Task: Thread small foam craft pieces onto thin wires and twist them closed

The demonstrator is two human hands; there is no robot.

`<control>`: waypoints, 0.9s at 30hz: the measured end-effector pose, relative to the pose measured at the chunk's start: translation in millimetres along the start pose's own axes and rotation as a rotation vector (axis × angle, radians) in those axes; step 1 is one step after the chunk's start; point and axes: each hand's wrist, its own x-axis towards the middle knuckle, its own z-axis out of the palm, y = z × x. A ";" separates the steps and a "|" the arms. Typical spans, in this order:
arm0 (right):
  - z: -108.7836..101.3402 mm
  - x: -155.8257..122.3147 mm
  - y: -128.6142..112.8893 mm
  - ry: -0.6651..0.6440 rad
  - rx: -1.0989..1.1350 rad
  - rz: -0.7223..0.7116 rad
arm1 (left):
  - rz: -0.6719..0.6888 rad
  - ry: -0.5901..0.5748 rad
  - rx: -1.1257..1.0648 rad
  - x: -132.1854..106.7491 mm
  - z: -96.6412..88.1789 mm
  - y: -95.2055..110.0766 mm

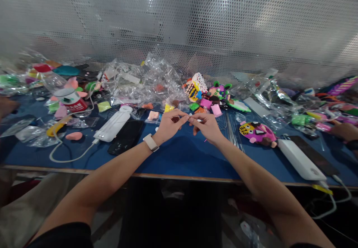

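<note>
My left hand (pixel 171 125) and my right hand (pixel 206 127) meet above the blue table, fingertips pinched together. Whatever sits between the fingers is too small to make out. A pale band circles my left wrist. Just beyond the hands lie small lumps of modelling clay: a yellow lump (pixel 168 108), a pink lump (pixel 216 110) and a green lump (pixel 194 107). Behind them are a clay figure with a white speckled top (pixel 198 84) and a green-eared clay figure (pixel 219 90). To the right rests a magenta and yellow clay mask (pixel 257 133).
Left of my hands lie a black phone (pixel 126 138) and a white power bank (pixel 113 125) with a looping cable. A red and white cup (pixel 71 100) stands farther left. Crumpled plastic bags (pixel 145 80) line the perforated metal panel (pixel 179 16). Other people's hands show at both edges; another white power bank (pixel 300 160) lies right.
</note>
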 end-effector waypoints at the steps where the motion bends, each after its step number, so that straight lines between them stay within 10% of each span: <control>1: 0.2 -0.2 -0.3 0.000 0.004 0.002 | -0.001 0.001 0.002 -0.1 0.0 -0.1; 27: 1.8 1.2 0.4 0.014 0.098 0.040 | -0.009 0.061 -0.062 -1.7 5.6 -2.5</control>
